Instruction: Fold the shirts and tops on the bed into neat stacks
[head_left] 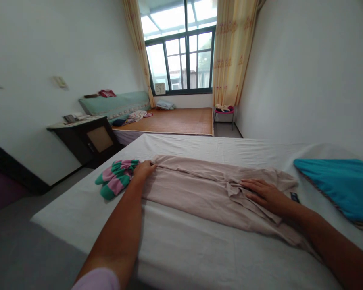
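Observation:
A beige garment [196,187] lies stretched lengthwise across the white bed sheet [199,249]. My left hand [143,169] pinches the garment's far left end, fingers closed on the fabric. My right hand [264,195] lies flat on the garment's right part, fingers spread and pressing it down. Green and pink striped socks [116,177] rest on the sheet just left of my left hand.
A teal pillow [339,187] lies at the bed's right side. A dark bedside cabinet [87,141] stands left of the bed. Beyond it is a second bed with a woven mat [178,120], then a window [181,60] with yellow curtains and a small stool [224,110].

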A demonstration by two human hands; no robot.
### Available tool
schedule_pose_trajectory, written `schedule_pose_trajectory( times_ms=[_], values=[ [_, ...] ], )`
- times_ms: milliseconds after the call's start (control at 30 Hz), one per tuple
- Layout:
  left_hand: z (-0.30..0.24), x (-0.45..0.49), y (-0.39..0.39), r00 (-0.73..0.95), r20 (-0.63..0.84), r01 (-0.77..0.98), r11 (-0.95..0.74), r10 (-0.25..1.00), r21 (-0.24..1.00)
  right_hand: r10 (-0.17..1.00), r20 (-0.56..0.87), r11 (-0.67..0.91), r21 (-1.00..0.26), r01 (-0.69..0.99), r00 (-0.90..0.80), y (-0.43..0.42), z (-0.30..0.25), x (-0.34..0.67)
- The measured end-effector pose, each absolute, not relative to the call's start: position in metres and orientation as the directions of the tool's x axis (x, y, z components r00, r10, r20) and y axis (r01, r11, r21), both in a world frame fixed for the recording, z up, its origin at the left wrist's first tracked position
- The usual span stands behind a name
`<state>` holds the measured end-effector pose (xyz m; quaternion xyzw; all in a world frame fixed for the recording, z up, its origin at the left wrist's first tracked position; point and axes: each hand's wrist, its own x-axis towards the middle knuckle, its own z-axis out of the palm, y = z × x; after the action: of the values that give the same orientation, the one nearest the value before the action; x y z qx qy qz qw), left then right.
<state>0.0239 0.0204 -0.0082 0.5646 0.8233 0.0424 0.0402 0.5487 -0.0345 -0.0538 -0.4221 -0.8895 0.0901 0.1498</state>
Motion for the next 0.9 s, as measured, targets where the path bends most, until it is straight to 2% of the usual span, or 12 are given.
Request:
schedule_pose_trajectory(
  times_ms=[233, 367, 467, 567, 700, 900],
  values=[
    [0.006, 0.042, 0.013, -0.273, 0.137, 0.96, 0.279, 0.952, -0.031, 0.768, 0.266, 0.64, -0.365, 0.677, -0.582, -0.032, -0.046, 0.563],
    [0.036, 0.082, 0.01, -0.121, 0.17, 0.982, 0.144, 0.978, -0.127, 0.793, 0.341, 0.607, -0.362, 0.707, -0.505, -0.03, -0.038, 0.572],
    [0.059, 0.138, 0.008, -0.003, 0.145, 0.986, 0.027, 0.989, -0.167, 0.79, 0.321, 0.612, -0.365, 0.702, -0.522, -0.032, -0.034, 0.57],
    [0.066, 0.204, 0.002, 0.134, 0.086, 0.981, -0.12, 0.987, -0.15, 0.777, 0.248, 0.628, -0.377, 0.681, -0.579, -0.035, -0.031, 0.567],
    [0.047, 0.279, -0.01, 0.262, -0.009, 0.962, -0.262, 0.965, -0.069, 0.783, 0.211, 0.618, -0.365, 0.696, -0.585, -0.039, -0.027, 0.566],
    [0.017, 0.322, -0.019, 0.302, -0.118, 0.953, -0.301, 0.946, 0.024, 0.79, 0.192, 0.611, -0.32, 0.724, -0.582, -0.039, -0.024, 0.568]
  ],
)
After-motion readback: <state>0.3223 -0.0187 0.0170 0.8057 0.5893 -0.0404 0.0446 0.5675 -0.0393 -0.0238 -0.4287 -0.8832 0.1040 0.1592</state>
